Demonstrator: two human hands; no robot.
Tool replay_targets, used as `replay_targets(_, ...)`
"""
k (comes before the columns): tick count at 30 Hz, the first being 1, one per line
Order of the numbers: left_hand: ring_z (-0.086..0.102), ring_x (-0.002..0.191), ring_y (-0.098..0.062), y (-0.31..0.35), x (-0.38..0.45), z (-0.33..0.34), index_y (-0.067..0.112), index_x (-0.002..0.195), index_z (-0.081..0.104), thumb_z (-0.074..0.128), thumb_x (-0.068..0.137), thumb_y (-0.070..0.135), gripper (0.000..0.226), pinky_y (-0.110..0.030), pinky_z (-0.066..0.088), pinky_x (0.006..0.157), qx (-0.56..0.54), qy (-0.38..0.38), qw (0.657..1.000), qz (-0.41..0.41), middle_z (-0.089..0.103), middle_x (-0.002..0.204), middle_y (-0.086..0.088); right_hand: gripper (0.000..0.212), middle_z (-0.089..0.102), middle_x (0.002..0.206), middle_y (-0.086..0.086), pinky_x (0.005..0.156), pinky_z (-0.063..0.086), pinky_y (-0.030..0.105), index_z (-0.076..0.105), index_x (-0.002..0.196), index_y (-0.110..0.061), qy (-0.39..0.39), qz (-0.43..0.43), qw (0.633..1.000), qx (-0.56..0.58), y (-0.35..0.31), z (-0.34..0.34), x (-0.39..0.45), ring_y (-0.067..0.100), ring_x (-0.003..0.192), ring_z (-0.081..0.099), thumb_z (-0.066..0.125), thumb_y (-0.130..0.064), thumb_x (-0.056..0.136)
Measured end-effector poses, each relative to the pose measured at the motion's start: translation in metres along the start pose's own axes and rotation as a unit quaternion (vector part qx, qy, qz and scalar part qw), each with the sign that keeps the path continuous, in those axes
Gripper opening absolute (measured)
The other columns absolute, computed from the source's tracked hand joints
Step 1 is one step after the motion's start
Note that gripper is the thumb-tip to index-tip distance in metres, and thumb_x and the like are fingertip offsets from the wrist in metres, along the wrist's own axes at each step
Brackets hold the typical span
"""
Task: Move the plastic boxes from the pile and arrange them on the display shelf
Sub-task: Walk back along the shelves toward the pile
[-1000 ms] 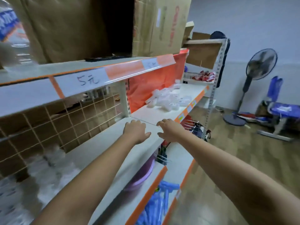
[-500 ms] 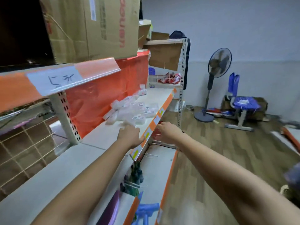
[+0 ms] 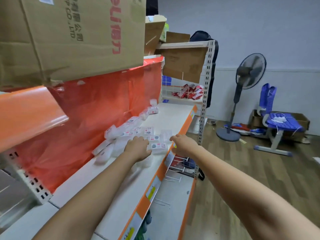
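Several small clear plastic boxes (image 3: 131,132) with red and white labels lie in a loose pile on the white display shelf (image 3: 174,116), against an orange backing sheet. My left hand (image 3: 138,148) reaches over the near end of the pile, palm down, fingers on the boxes, with one labelled box (image 3: 158,147) just to its right. My right hand (image 3: 184,144) hovers at the shelf's orange front edge with fingers loosely bent and nothing in it, close to another clear box (image 3: 166,134).
A big cardboard carton (image 3: 78,35) sits on the shelf above and overhangs the pile. Red packets (image 3: 187,92) lie in a wire basket farther along. A lower shelf (image 3: 173,205) juts out beneath. A standing fan (image 3: 245,94) and a blue chair (image 3: 277,118) stand on the wooden floor to the right.
The view has swung right along the shelving. Both arms have stretched forward from the bare shelf section to the pile, and the left hand now lies on the boxes.
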State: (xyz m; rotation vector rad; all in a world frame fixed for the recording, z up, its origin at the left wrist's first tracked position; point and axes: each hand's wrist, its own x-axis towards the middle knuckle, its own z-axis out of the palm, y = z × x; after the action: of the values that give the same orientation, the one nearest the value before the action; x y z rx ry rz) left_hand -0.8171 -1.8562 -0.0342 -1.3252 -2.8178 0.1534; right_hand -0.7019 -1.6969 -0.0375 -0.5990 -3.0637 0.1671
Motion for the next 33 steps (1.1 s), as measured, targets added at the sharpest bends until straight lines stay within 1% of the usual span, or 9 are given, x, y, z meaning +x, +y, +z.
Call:
replay_targets(5,0.037,0.125,-0.026,-0.009,0.045,0.01,0.017,0.137,0.044,0.049,0.094,0.034,0.046,-0.037,0.041,0.094,-0.023,-0.009,1.0,-0.012,0.046,0.134,-0.008,0.051,0.043,0.139,0.009,0.1,0.042,0.041,0.037,0.141,-0.016,-0.019,-0.037,0.999,0.017,0.023,0.014,0.061,0.027,0.128,0.039,0.054,-0.023,0.093)
replay_targets(8,0.032,0.129,-0.026,-0.011,0.068,0.017,0.015,0.14,0.04,0.051,0.094,0.028,0.048,-0.039,0.042,0.098,-0.051,-0.02,0.998,-0.018,0.042,0.137,-0.008,0.053,0.039,0.142,0.007,0.099,0.041,0.038,0.035,0.143,-0.018,-0.032,-0.077,0.996,0.027,0.036,0.021,0.097,0.025,0.13,0.037,0.053,-0.019,0.092)
replay_targets(12,0.034,0.128,-0.025,-0.01,0.098,0.021,0.015,0.14,0.039,0.052,0.092,0.021,0.05,-0.037,0.038,0.101,-0.045,-0.044,0.998,-0.023,0.042,0.136,-0.008,0.055,0.033,0.146,0.005,0.104,0.034,0.035,0.033,0.144,-0.019,-0.068,-0.137,0.987,0.05,0.053,0.035,0.136,0.023,0.134,0.031,0.052,-0.024,0.093)
replay_targets(15,0.036,0.126,-0.026,-0.009,0.115,0.024,0.014,0.137,0.044,0.053,0.089,0.017,0.05,-0.037,0.04,0.097,-0.05,-0.051,0.997,-0.043,0.045,0.132,-0.008,0.058,0.031,0.147,0.003,0.109,0.028,0.032,0.033,0.144,-0.018,-0.077,-0.189,0.977,0.064,0.065,0.045,0.159,0.022,0.136,0.027,0.055,-0.025,0.09)
replay_targets(18,0.039,0.121,-0.026,-0.006,0.126,0.026,0.016,0.134,0.046,0.053,0.085,0.015,0.049,-0.032,0.039,0.092,-0.027,-0.06,0.997,-0.047,0.05,0.125,-0.006,0.062,0.031,0.146,0.002,0.107,0.027,0.028,0.035,0.142,-0.016,-0.052,-0.215,0.97,0.096,0.071,0.053,0.175,0.02,0.137,0.024,0.058,-0.023,0.086)
replay_targets(21,0.042,0.111,-0.026,-0.004,0.129,0.031,0.019,0.117,0.052,0.048,0.087,0.009,0.032,-0.028,0.026,0.08,0.019,-0.06,0.997,-0.047,0.053,0.112,-0.005,0.058,0.033,0.144,0.006,0.109,0.021,0.025,0.037,0.14,-0.012,-0.029,-0.241,0.964,0.105,0.072,0.063,0.189,0.025,0.136,0.025,0.055,-0.021,0.086)
replay_targets(24,0.044,0.11,-0.021,-0.003,0.129,0.038,0.025,0.121,0.051,0.044,0.093,0.007,0.035,-0.029,0.025,0.085,0.037,-0.022,0.997,-0.063,0.056,0.113,0.001,0.055,0.035,0.143,0.006,0.108,0.02,0.026,0.039,0.138,-0.012,-0.02,-0.264,0.958,0.107,0.073,0.067,0.201,0.026,0.134,0.027,0.056,-0.027,0.088)
replay_targets(28,0.046,0.109,-0.02,0.001,0.134,0.042,0.027,0.118,0.05,0.045,0.091,0.002,0.037,-0.03,0.026,0.093,0.022,-0.005,0.994,-0.105,0.06,0.112,0.003,0.054,0.04,0.143,0.005,0.106,0.028,0.028,0.042,0.138,-0.013,0.01,-0.293,0.951,0.1,0.077,0.071,0.209,0.024,0.133,0.031,0.055,-0.032,0.089)
replay_targets(33,0.051,0.103,-0.02,0.007,0.136,0.036,0.025,0.117,0.051,0.043,0.09,0.0,0.038,-0.028,0.026,0.092,0.033,0.006,0.992,-0.121,0.062,0.106,0.001,0.058,0.041,0.145,0.0,0.108,0.031,0.028,0.042,0.139,-0.017,0.0,-0.312,0.942,0.122,0.085,0.067,0.216,0.018,0.134,0.034,0.057,-0.038,0.087)
